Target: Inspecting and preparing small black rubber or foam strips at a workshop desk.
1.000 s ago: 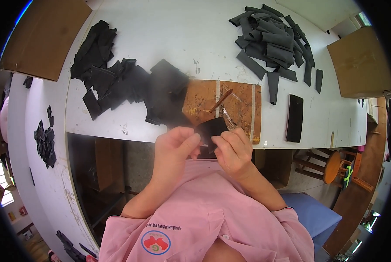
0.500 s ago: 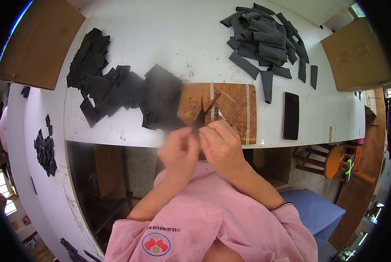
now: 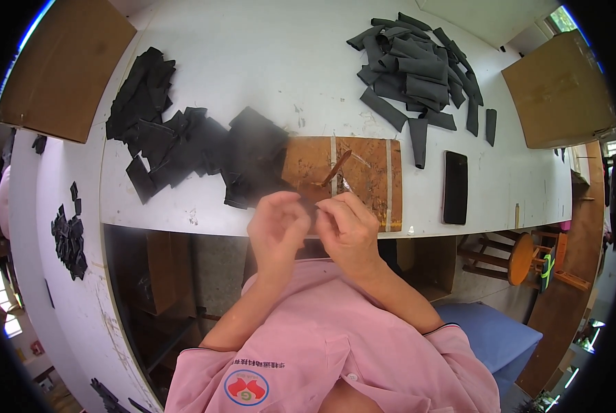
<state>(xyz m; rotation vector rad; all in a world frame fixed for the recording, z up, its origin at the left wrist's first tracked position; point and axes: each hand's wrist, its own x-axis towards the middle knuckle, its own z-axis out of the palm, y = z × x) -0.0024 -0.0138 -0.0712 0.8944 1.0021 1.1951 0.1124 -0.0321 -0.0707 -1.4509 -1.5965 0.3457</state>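
My left hand [image 3: 276, 230] and my right hand [image 3: 350, 230] are close together above the front edge of the white table. Both are closed in a pinch on a small black fabric piece [image 3: 309, 204] between them, mostly hidden by the fingers. Just beyond them lies a worn brown wooden board [image 3: 304, 157] with pale strips across it. On the board rests a thin brown tool [image 3: 337, 167], its kind unclear. Flat black fabric pieces [image 3: 253, 148] overlap the board's left side, blurred in part.
More black pieces [image 3: 143, 89] spread at the far left. A heap of dark grey fabric strips [image 3: 421, 65] lies at the far right, with a black phone [image 3: 455, 187] nearer. Cardboard boxes [image 3: 64, 65] flank the table. A wooden stool [image 3: 521, 258] stands right.
The pointed dark piece that stood up above my fingertips no longer shows there; only a small dark part remains between them. My hands have shifted slightly and the view has tilted a little.
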